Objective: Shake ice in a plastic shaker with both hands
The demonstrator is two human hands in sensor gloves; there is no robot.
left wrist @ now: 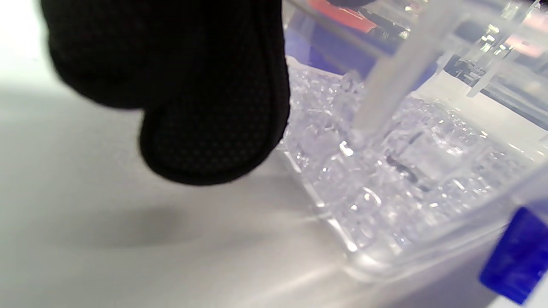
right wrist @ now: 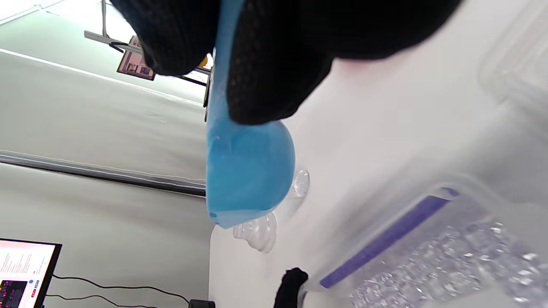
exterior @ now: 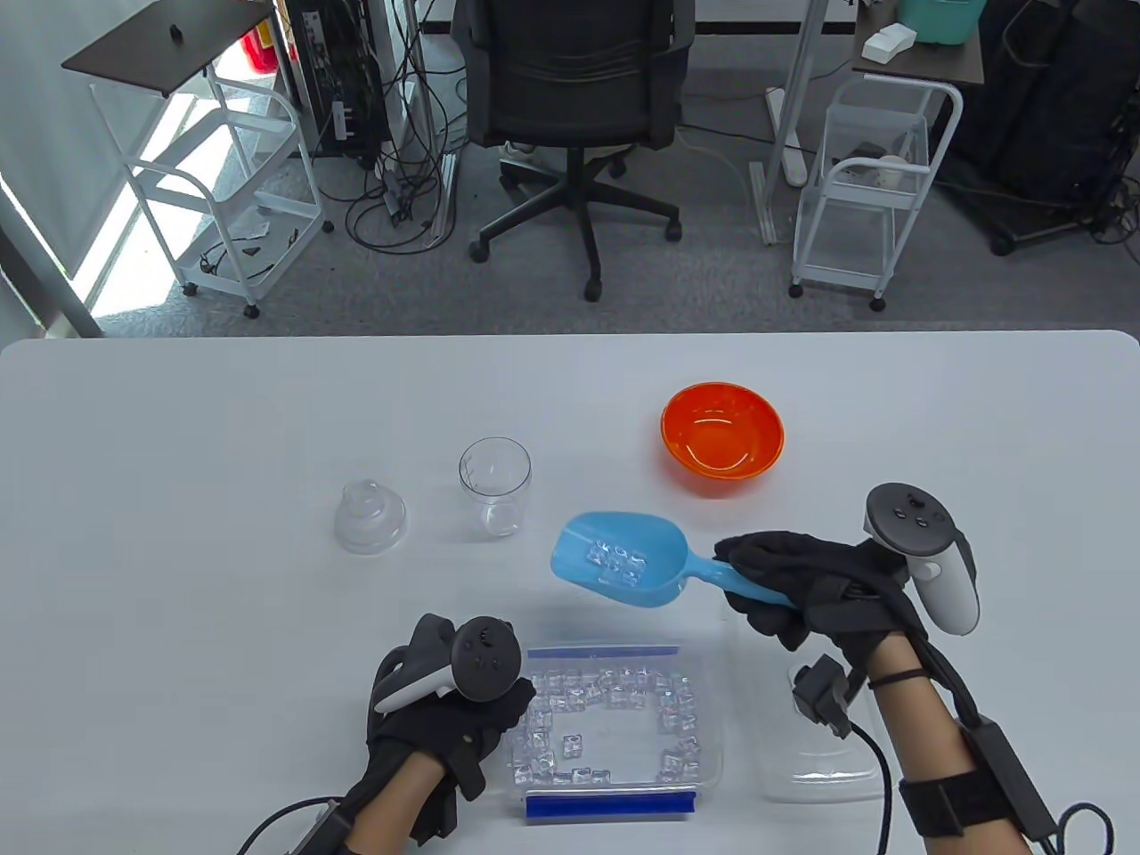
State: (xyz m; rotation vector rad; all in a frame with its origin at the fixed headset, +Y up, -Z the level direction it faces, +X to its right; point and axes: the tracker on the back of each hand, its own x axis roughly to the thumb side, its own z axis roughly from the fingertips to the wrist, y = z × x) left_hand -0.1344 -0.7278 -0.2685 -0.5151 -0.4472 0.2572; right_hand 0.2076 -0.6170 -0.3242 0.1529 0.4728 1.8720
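The clear plastic shaker cup (exterior: 495, 485) stands upright and open on the table, with its clear domed lid (exterior: 370, 517) to its left. My right hand (exterior: 788, 583) grips the handle of a blue scoop (exterior: 619, 570) that holds several ice cubes (exterior: 614, 561), raised between the cup and the ice container. The scoop's underside shows in the right wrist view (right wrist: 248, 167). A clear container of ice cubes (exterior: 614, 726) with blue clips sits near the front edge. My left hand (exterior: 445, 704) rests against its left side; its fingers (left wrist: 205, 107) hang by the container's wall (left wrist: 385, 256).
An orange bowl (exterior: 721, 430) sits behind my right hand. The container's clear lid (exterior: 824, 757) lies flat on the table to the right of the ice container, under my right forearm. An office chair and white carts stand beyond the table's far edge.
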